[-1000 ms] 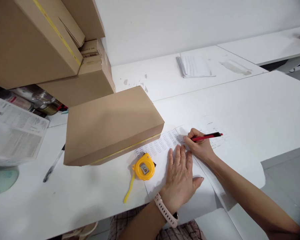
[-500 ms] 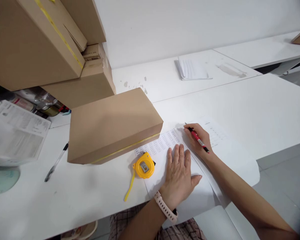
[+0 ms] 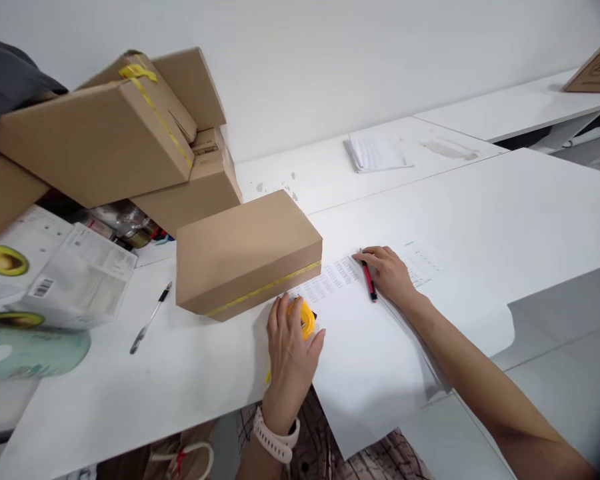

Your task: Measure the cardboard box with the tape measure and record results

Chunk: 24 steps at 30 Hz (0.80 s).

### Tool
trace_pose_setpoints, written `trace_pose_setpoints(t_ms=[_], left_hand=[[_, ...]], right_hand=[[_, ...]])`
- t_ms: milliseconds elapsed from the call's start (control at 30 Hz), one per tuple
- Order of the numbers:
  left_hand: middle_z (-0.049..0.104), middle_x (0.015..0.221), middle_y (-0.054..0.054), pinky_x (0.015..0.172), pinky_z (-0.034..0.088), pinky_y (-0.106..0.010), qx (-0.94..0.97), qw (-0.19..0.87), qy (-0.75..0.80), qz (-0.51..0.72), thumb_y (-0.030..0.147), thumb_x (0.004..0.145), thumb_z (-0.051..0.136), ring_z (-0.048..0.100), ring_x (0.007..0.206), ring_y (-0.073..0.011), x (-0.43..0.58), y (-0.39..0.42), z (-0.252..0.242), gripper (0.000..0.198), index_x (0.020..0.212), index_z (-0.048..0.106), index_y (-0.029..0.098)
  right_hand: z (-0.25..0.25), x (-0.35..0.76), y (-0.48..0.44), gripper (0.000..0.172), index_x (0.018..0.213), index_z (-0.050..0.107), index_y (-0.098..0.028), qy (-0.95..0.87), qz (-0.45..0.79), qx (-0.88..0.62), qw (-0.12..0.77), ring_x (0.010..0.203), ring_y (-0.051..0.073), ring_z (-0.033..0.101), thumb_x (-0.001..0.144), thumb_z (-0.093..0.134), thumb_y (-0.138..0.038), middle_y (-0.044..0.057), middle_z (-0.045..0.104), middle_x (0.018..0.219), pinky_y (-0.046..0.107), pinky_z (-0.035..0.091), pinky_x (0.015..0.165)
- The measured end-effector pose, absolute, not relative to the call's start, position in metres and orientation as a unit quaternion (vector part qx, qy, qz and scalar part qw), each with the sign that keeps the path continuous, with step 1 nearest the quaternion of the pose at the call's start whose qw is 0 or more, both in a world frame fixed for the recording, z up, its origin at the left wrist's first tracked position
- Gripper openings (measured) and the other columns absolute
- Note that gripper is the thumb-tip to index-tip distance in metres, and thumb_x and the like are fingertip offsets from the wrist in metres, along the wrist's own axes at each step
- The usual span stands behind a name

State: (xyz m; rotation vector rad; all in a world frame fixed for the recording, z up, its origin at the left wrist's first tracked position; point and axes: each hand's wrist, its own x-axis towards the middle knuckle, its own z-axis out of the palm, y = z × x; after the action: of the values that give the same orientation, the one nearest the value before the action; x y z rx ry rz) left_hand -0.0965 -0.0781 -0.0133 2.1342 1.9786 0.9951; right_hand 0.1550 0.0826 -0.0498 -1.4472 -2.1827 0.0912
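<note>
A yellow tape measure sits on the white table beside the printed sheet. My left hand is over it, fingers covering its left side and thumb spread apart on the right; the hand is open. A red and black pen is under the bent fingers of my right hand, which looks closed on its upper part. That hand rests on the paper, which has rows of small print or writing and hangs over the table's front edge. A brown cardboard box with a yellow band stands just behind the tape measure.
More cardboard boxes are stacked at the back left. A clear pen lies left of the box, near avocado-printed packaging and a green pack. A stack of papers lies near the wall.
My left hand has moved left from the paper onto the tape measure. The pen in my right hand has turned more upright in view. The view has shifted, showing more on the left.
</note>
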Motion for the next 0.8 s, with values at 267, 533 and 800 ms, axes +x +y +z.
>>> trace_pose_setpoints(t_ms=[267, 533, 800], left_hand=[[0.068, 0.122, -0.013, 0.102, 0.049, -0.050, 0.610, 0.210, 0.657, 0.391, 0.024, 0.074, 0.078, 0.063, 0.114, -0.0325, -0.106, -0.090, -0.006, 0.064, 0.134, 0.055, 0.022], [0.065, 0.107, -0.005, 0.077, 0.050, -0.031, 0.544, 0.527, 0.507, 0.411, 0.045, 0.079, 0.074, 0.062, 0.084, -0.0190, -0.105, -0.148, 0.038, 0.078, 0.145, 0.037, 0.025], [0.065, 0.091, -0.003, 0.067, 0.045, -0.028, 0.493, 0.510, 0.545, 0.447, 0.052, 0.074, 0.074, 0.060, 0.074, -0.0185, -0.159, -0.179, 0.047, 0.072, 0.135, 0.051, 0.022]], right_hand=[[-0.009, 0.139, 0.054, 0.043, 0.118, 0.073, -0.018, -0.752, 0.068, -0.541, 0.371, 0.102, 0.030, 0.064, 0.091, 0.040, -0.010, 0.014, 0.073, 0.112, 0.041, 0.051, 0.076], [0.052, 0.097, -0.061, 0.052, 0.114, 0.071, -0.019, -0.678, 0.632, -0.302, 0.222, 0.089, 0.020, 0.064, 0.099, 0.046, -0.061, 0.008, 0.071, 0.097, 0.036, 0.052, 0.083], [0.064, 0.110, -0.065, 0.045, 0.097, 0.071, -0.022, -0.620, 0.659, -0.333, 0.265, 0.070, 0.015, 0.056, 0.084, 0.067, -0.064, 0.003, 0.064, 0.083, 0.033, 0.053, 0.069]])
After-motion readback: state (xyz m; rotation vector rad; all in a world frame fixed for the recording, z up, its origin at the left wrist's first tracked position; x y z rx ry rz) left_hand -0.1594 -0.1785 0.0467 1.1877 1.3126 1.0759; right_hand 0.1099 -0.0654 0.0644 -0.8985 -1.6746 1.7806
